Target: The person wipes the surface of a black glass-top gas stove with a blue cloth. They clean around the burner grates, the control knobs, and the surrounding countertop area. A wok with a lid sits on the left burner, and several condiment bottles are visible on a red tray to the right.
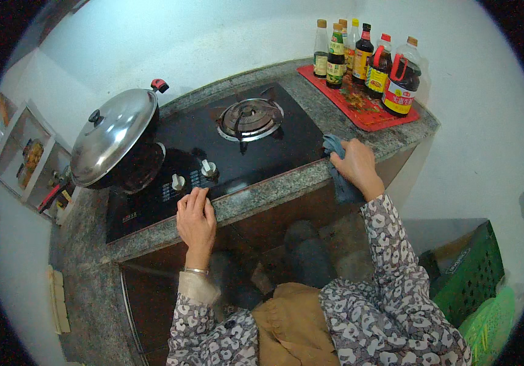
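My right hand point(359, 164) grips a blue-grey cloth point(334, 145) at the front right corner of the black gas cooktop point(184, 137). Part of the cloth hangs down over the edge of the granite counter point(262, 194). My left hand point(196, 219) rests on the cooktop's front rim, its fingers together and no object visible in it. Just beyond those fingertips stand two control knobs, the left knob point(178, 182) and the right knob point(208, 168). The right burner point(250, 118) has a bare pan support. A lidded wok point(114, 137) sits over the left burner.
Several sauce bottles point(363, 55) stand on a red tray point(371, 124) at the counter's right end. The wok's red-and-black handle point(54, 196) juts out to the left. White wall shelves point(38, 169) hold jars. A green crate point(472, 265) is at lower right.
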Available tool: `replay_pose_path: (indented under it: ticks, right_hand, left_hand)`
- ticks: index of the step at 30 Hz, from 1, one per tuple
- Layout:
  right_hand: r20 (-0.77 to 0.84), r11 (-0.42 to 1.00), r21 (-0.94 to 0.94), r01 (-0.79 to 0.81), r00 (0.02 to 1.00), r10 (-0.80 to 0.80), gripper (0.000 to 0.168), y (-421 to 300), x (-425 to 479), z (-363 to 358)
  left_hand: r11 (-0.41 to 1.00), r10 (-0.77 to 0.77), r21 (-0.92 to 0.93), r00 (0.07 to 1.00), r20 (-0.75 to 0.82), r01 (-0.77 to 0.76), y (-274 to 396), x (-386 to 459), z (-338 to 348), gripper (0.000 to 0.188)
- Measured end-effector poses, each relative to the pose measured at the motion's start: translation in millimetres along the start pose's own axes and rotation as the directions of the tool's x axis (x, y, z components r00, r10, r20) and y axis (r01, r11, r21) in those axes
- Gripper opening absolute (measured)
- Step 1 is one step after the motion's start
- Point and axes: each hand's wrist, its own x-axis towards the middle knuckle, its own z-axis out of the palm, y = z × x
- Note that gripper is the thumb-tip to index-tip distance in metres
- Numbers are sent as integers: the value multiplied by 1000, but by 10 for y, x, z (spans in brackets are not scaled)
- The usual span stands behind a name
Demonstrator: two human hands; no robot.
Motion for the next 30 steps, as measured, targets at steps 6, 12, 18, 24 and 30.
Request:
replay_pose_path:
  ticks: [6, 12, 18, 24, 30]
  right_hand:
    - [-58, 1000, 19, 8, 998, -7, 38, -7, -121, 13]
    - [-67, 1000, -13, 4, 998, -5, 35, -103, -258, -24]
    - [-81, 997, 36, 72, 994, -69, 32, -276, -371, 18]
    - [-69, 987, 67, 148, 987, -144, 31, -409, -392, 88]
    - [46, 959, 193, 208, 974, -221, 34, -845, -495, 119]
  left_hand:
    - [1000, 1, -1, 1000, -1, -1, -39, -19, 37, 28]
    - [1000, 8, 2, 1000, 2, -8, -14, -13, 15, 30]
    - [1000, -3, 8, 1000, 6, 3, 24, -2, -12, 29]
    - [1000, 14, -12, 1000, -19, -14, -21, -18, 40, 29]
    - [999, 33, 13, 999, -20, -33, -56, -22, 58, 29]
